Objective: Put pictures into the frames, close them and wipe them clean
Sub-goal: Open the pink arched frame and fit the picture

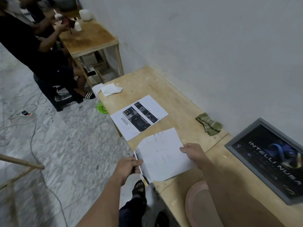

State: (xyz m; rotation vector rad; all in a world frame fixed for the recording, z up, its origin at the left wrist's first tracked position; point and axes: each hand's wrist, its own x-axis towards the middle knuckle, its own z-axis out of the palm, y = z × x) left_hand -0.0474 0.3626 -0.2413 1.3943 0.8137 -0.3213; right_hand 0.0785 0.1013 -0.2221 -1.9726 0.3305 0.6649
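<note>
Both hands [129,166] [193,153] hold sheets [162,156]; frame [268,159] holds a picture.

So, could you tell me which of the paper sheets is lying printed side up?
The printed sheet lying alone mid-table, photos facing up; the held sheets show a blank back.

Pretty dim, flat indoor light with a cool grey cast, no obvious source. Only soft, faint shadows under the table [172,99] edge. No glare anywhere. Heavy wide-angle warp, wall [213,46] and floor [49,136] lines bending toward the corners. Soft overall, mushy at the bottom edge, some smear near the left hand [127,167].
</note>
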